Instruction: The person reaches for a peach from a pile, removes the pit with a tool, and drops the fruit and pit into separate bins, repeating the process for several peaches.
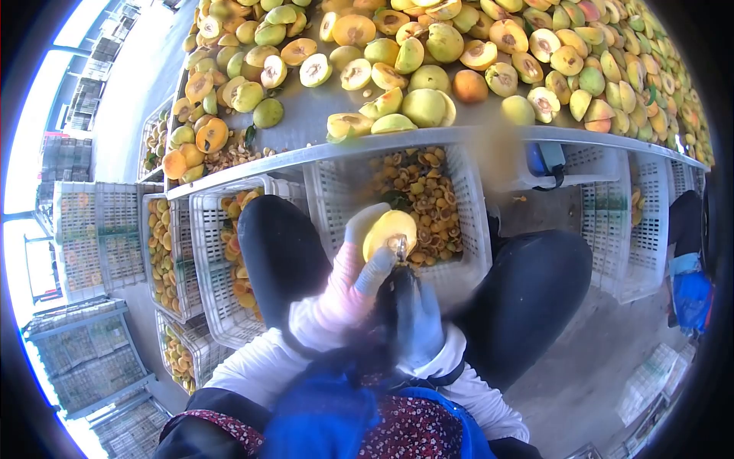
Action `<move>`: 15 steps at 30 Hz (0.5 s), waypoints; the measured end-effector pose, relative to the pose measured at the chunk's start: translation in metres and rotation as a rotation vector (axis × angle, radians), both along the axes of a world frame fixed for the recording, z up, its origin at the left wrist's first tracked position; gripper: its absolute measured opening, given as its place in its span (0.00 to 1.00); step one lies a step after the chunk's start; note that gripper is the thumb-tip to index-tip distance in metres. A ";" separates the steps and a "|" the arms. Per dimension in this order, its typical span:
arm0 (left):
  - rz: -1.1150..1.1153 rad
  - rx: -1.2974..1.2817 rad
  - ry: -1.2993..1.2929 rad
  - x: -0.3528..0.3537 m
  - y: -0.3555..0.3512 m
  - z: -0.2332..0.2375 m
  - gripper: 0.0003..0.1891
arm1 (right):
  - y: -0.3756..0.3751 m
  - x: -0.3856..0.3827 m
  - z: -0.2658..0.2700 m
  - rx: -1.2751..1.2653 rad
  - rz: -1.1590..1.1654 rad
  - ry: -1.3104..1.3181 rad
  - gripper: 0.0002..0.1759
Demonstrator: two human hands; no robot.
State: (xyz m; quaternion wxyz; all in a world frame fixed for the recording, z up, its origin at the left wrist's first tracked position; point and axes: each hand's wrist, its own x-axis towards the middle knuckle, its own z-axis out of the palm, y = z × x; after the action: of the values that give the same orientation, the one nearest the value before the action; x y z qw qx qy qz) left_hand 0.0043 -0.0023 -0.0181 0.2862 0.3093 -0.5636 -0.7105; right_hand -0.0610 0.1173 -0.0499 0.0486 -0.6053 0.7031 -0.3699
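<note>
Fruit (390, 229) sits over crate (475, 229), likely so scraps fall in; my left hand (348, 287) fingers (365, 220) clasp it, right hand (419, 321) grips tool (400, 246).

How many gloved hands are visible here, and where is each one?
2. The left hand grips a yellow fruit half above the white crate; the right hand, just below it, holds a small tool to the fruit. More may be hidden.

We see a long grey surface (302, 115) heaped with cut fruit (428, 76), white plastic crates (604, 222) ranked under it and stacked at left. The floor (581, 367) is bare concrete, perhaps damp. Hard daylight (19, 176) pours in along the left edge.
</note>
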 end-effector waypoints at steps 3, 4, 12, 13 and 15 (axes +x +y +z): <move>-0.168 0.314 -0.127 0.007 -0.030 0.025 0.21 | 0.001 0.002 0.002 0.091 0.029 -0.641 0.17; -0.174 0.358 -0.181 0.007 -0.036 0.023 0.21 | -0.001 0.001 0.008 0.174 0.028 -0.817 0.17; -0.087 0.201 -0.297 0.011 -0.019 0.012 0.16 | -0.001 0.019 0.013 0.248 -0.162 -1.398 0.15; -0.049 0.165 -0.290 0.010 -0.014 0.011 0.16 | 0.000 0.022 0.011 0.178 -0.163 -1.385 0.14; 0.030 0.095 -0.274 0.009 -0.005 0.011 0.16 | 0.001 0.014 0.018 0.365 -0.097 -1.265 0.14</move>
State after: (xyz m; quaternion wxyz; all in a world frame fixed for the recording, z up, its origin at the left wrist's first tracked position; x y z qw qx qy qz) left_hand 0.0129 -0.0071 -0.0075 0.2024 0.4251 -0.5582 -0.6832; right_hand -0.0467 0.1179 -0.0322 0.5376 -0.2206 0.6168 -0.5309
